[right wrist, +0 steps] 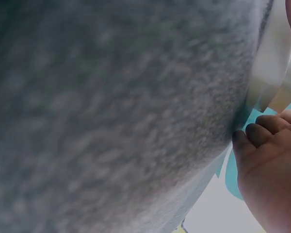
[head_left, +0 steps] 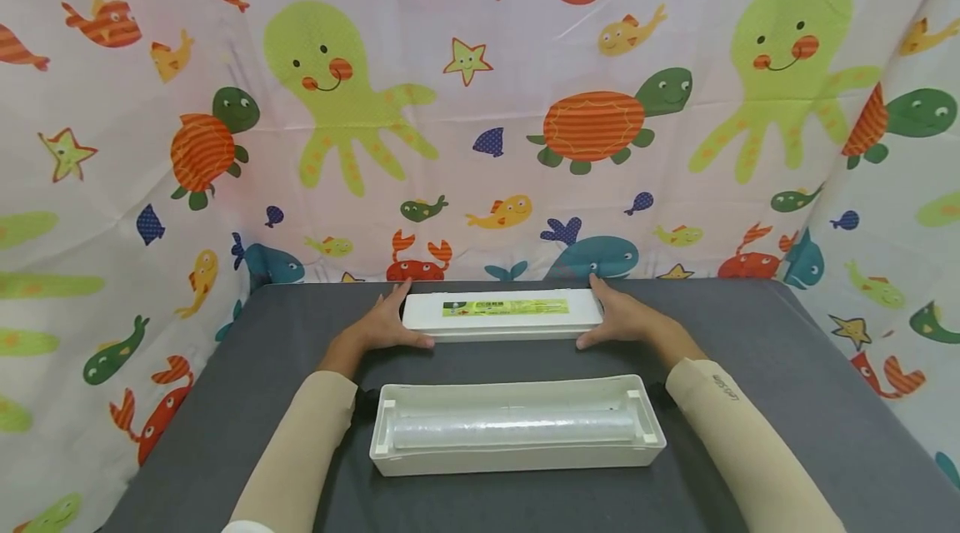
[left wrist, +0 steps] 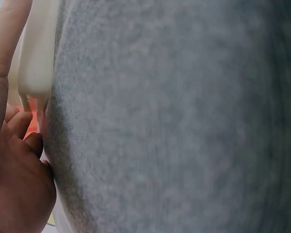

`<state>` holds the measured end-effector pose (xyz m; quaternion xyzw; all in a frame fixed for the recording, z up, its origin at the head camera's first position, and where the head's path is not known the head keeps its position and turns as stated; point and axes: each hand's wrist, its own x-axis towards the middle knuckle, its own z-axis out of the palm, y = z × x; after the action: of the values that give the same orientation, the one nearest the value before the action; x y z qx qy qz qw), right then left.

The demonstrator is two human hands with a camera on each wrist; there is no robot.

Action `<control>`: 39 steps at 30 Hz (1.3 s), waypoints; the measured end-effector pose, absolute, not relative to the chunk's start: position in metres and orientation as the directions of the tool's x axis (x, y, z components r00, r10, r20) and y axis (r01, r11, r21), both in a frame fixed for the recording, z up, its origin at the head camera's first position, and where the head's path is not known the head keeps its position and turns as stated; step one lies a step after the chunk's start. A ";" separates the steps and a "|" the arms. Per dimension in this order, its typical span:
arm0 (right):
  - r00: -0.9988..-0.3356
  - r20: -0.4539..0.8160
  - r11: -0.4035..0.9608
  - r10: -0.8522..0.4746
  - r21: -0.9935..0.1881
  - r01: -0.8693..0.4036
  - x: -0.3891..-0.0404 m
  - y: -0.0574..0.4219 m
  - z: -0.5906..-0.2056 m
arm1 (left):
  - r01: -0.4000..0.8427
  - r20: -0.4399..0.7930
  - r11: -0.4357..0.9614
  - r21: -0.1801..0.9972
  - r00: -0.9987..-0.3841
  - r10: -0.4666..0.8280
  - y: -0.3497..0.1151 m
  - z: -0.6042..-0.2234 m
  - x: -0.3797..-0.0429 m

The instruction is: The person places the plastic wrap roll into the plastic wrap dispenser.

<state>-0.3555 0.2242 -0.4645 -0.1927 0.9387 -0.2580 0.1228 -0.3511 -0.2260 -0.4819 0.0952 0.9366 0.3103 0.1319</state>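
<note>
A long white plastic lid [head_left: 504, 325] with a yellow-green label lies crosswise near the back of the table. My left hand [head_left: 384, 321] grips its left end, thumb along the front edge and fingers toward the back corner. At the opposite end my right hand [head_left: 621, 312] holds it the same way. Both wrist views show fingers curled low beside the lid's end, close to the grey cloth. Nearer to me, between my forearms, stands the cream dispenser box [head_left: 517, 460] with no lid on it. Inside lies a roll of clear plastic wrap [head_left: 513, 430].
A dark grey cloth [head_left: 225, 433] covers the table. Behind it and along both sides hangs a white curtain [head_left: 480, 208] printed with sea animals, meeting the table's back edge just beyond the lid.
</note>
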 end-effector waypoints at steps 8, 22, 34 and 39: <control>-0.885 -0.114 0.784 -0.451 -0.525 -0.332 -0.359 0.222 -0.469 | 0.155 -0.139 0.773 0.615 -0.944 0.301 -0.215 -0.480 -0.351; -0.892 -0.125 0.805 -0.435 -0.498 -0.322 -0.359 0.221 -0.469 | 0.185 -0.120 0.786 0.590 -0.943 0.311 -0.215 -0.481 -0.352; -0.899 -0.060 0.791 -0.433 -0.504 -0.347 -0.357 0.223 -0.465 | 0.197 -0.086 0.787 0.585 -0.950 0.301 -0.215 -0.480 -0.353; -0.898 -0.053 0.794 -0.437 -0.492 -0.357 -0.358 0.224 -0.465 | 0.209 -0.068 0.790 0.576 -0.951 0.302 -0.215 -0.480 -0.353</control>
<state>-0.3580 0.2238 -0.4645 -0.2106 0.9435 -0.2424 0.0824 -0.3531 -0.2152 -0.4796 0.1355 0.9428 0.2944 0.0786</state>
